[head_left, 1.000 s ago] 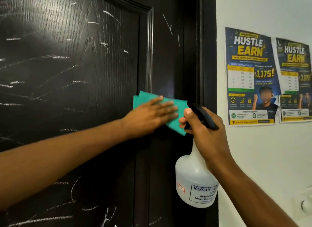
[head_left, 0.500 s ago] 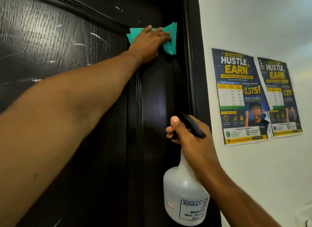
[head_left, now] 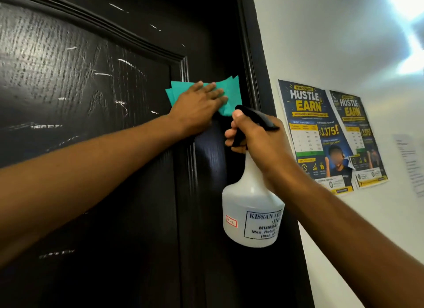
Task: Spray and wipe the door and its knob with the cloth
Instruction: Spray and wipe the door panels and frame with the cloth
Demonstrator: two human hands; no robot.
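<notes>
A dark wooden door (head_left: 96,147) with a raised panel and pale scratch marks fills the left of the view. My left hand (head_left: 197,108) lies flat, fingers straight, pressing a folded teal cloth (head_left: 230,94) against the door's right stile near the frame. Just below and to the right, my right hand (head_left: 254,135) grips the black trigger head of a white spray bottle (head_left: 250,209) with a printed label, its nozzle pointing at the door. The knob is out of sight.
The dark door frame (head_left: 252,66) runs down the door's right edge. On the white wall (head_left: 321,32) beyond it hang two blue-and-yellow posters (head_left: 321,133) and a white paper sheet (head_left: 410,165) at the far right.
My left hand slid the cloth up the stile to near the top corner, then back down to just above the bottle. The right hand has kept its grip on the bottle.
</notes>
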